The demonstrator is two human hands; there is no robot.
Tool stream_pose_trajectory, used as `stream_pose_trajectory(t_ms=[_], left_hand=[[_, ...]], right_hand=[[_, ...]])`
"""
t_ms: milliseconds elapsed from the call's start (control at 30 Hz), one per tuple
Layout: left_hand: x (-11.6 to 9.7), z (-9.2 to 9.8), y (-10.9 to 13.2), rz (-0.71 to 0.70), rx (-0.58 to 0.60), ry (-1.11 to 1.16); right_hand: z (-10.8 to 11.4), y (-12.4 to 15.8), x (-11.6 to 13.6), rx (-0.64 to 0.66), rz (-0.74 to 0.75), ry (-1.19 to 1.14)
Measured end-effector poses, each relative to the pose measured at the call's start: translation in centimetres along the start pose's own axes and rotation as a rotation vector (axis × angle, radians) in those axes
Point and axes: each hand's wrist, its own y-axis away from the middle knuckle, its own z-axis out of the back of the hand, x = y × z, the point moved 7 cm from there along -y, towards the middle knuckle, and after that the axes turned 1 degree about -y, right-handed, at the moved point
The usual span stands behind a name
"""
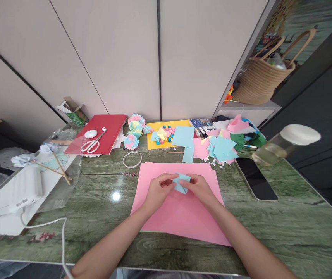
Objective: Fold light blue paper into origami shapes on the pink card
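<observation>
Both my hands meet over a large pink paper sheet (180, 217) lying on the green table (270, 232). Between them is a small light-blue folded paper piece (181, 182). My left hand (158, 190) pinches its left side with curled fingers. My right hand (199, 188) pinches its right side the same way. The piece sits just above the pink sheet.
Behind lie a white tape ring (132, 159), folded paper flowers (135, 130), a yellow sheet with beads (166, 135), and loose blue and pink paper squares (218, 149). White scissors (92, 144) rest on a red folder. A phone (255, 179) and a lidded jar (284, 144) are at right.
</observation>
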Motion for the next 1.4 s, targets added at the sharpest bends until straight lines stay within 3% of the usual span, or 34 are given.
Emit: stream_pose_trajectory(t_ms=[233, 533, 867, 1167, 1400], left_hand=[[-0.2, -0.2, -0.1, 0.039, -0.001, 0.115], [0.7, 0.1, -0.3, 0.079, -0.014, 0.064], [0.3, 0.0, -0.3, 0.028, 0.023, 0.042], [0.9, -0.9, -0.1, 0.113, 0.068, -0.007], [0.6, -0.8, -0.1, 0.092, 0.041, -0.053]], right_hand=[[0.1, 0.0, 0.1, -0.034, 0.041, -0.027], [0.0, 0.1, 0.5, -0.049, 0.097, 0.018], [0.1, -0.1, 0.0, -0.053, 0.100, 0.057], [-0.2, 0.0, -0.3, -0.116, 0.137, 0.054], [-0.8, 0.3, 0.5, 0.018, 0.141, 0.040]])
